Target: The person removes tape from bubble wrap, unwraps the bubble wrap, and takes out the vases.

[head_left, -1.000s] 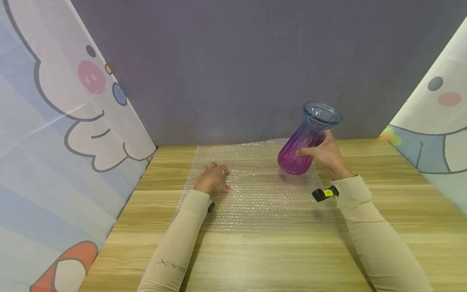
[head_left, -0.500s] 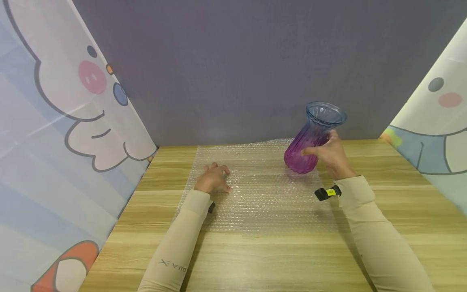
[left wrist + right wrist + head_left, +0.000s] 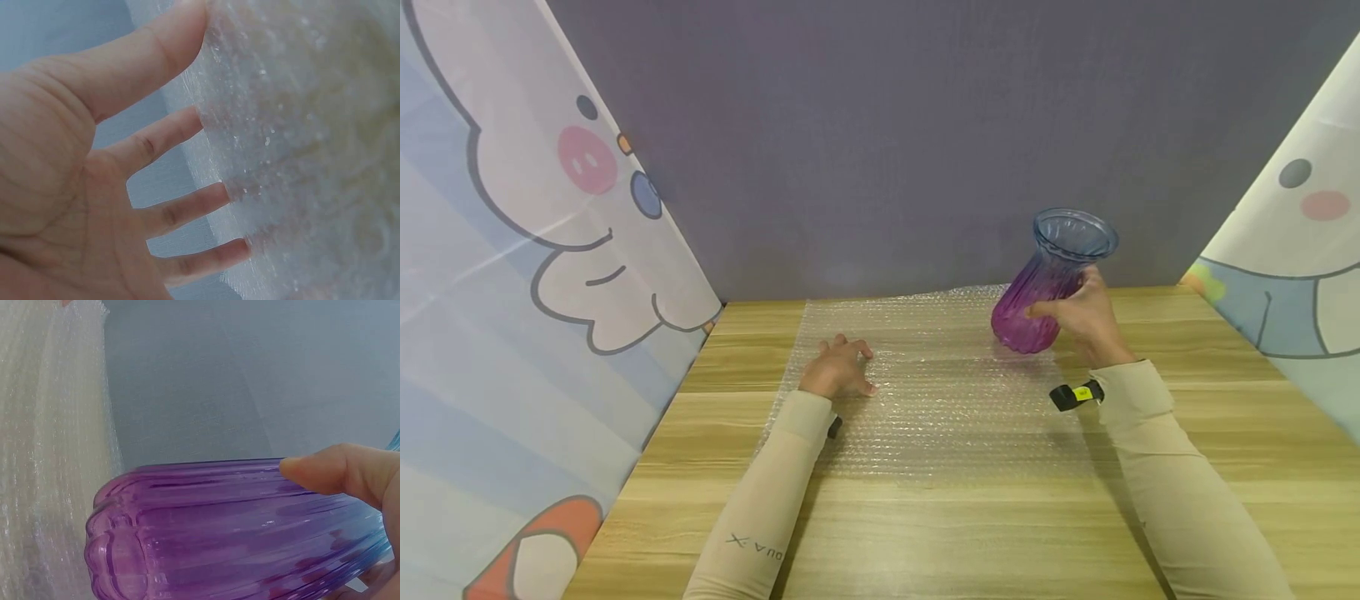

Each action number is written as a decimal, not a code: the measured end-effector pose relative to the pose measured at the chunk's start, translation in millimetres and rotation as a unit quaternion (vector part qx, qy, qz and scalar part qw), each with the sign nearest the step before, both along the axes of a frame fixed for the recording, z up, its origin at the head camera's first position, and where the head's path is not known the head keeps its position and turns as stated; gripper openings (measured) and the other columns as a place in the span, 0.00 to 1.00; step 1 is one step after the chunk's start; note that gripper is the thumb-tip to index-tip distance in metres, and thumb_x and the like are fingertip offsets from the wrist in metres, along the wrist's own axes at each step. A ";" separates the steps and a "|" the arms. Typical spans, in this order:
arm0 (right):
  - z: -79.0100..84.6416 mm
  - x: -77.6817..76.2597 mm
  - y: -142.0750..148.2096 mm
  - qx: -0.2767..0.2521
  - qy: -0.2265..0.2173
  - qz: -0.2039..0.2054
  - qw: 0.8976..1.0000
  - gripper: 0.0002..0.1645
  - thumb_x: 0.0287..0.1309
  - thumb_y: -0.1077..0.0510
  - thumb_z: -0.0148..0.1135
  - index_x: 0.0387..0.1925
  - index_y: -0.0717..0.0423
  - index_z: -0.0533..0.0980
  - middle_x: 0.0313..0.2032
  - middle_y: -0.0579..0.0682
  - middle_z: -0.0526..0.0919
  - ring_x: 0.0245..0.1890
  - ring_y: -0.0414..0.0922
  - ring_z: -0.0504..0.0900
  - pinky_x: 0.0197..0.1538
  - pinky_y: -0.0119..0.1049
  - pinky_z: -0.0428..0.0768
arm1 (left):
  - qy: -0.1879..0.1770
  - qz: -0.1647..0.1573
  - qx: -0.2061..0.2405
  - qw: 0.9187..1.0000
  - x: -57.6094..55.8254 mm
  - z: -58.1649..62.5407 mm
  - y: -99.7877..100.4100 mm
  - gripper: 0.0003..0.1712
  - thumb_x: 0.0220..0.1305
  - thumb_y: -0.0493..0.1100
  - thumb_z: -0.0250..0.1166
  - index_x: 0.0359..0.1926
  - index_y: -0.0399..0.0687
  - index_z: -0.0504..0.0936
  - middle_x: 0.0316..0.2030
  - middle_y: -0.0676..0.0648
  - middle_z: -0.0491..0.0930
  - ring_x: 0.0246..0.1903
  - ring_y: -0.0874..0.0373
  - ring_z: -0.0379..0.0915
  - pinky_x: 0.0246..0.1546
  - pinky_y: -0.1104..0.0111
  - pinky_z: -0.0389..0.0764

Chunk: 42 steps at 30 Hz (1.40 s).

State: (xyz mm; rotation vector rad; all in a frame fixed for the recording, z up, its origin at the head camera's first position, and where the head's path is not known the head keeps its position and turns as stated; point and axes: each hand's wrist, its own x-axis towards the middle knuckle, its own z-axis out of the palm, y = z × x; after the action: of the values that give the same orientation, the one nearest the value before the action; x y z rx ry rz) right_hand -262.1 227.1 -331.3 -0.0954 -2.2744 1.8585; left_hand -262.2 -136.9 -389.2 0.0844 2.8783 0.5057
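A ribbed glass vase (image 3: 1037, 300), blue at the flared rim and purple-pink at the base, leans with its mouth to the upper right in the head view. My right hand (image 3: 1082, 317) grips its side, the thumb lying along the purple glass (image 3: 206, 531) in the right wrist view. The vase seems held above the sheet of bubble wrap (image 3: 940, 408) spread on the table. My left hand (image 3: 838, 368) rests on the left part of that wrap with fingers spread. In the left wrist view, its fingertips (image 3: 215, 195) touch the wrap (image 3: 306, 162).
The wooden table (image 3: 925, 533) extends around the wrap on both sides and in front. A grey wall (image 3: 880, 150) stands along the back edge. Cartoon-printed cloth panels (image 3: 497, 350) close off the left and right (image 3: 1315, 275) sides.
The right hand has shifted a little to the right with the vase, whose base has risen slightly. The left hand stays in place on the bubble wrap.
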 end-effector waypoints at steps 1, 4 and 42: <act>-0.1 -0.2 0.1 0.001 0.000 -0.001 1.000 0.54 0.40 0.77 0.73 0.65 0.49 0.57 0.52 0.39 0.73 0.62 0.48 0.73 0.74 0.48 0.70 | 0.000 0.000 0.000 1.000 0.3 0.0 -0.1 0.42 0.45 0.54 0.83 0.63 0.65 0.78 0.77 0.41 0.57 0.77 0.34 0.46 0.63 0.32 0.70; -0.5 -0.6 0.4 -0.003 0.004 -0.003 1.000 0.54 0.39 0.78 0.72 0.65 0.47 0.58 0.51 0.38 0.74 0.62 0.47 0.74 0.74 0.49 0.70 | 0.002 0.000 -0.001 1.000 0.9 0.2 -0.1 0.42 0.45 0.54 0.84 0.63 0.65 0.78 0.77 0.41 0.58 0.76 0.34 0.48 0.62 0.33 0.71; -7.4 -7.8 10.1 -0.045 0.045 -0.061 0.996 0.59 0.30 0.87 0.65 0.62 0.41 0.62 0.51 0.34 0.74 0.63 0.46 0.71 0.76 0.43 0.65 | 0.002 -0.003 0.000 1.000 -0.4 -0.6 -0.3 0.42 0.45 0.54 0.84 0.63 0.64 0.78 0.73 0.41 0.63 0.76 0.34 0.49 0.59 0.34 0.74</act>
State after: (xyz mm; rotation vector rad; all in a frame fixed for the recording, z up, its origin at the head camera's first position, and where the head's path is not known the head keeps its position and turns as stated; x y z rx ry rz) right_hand -269.9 237.2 -338.7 -0.1586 -2.0781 1.8620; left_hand -262.7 -137.2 -389.8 0.0937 2.8807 0.5045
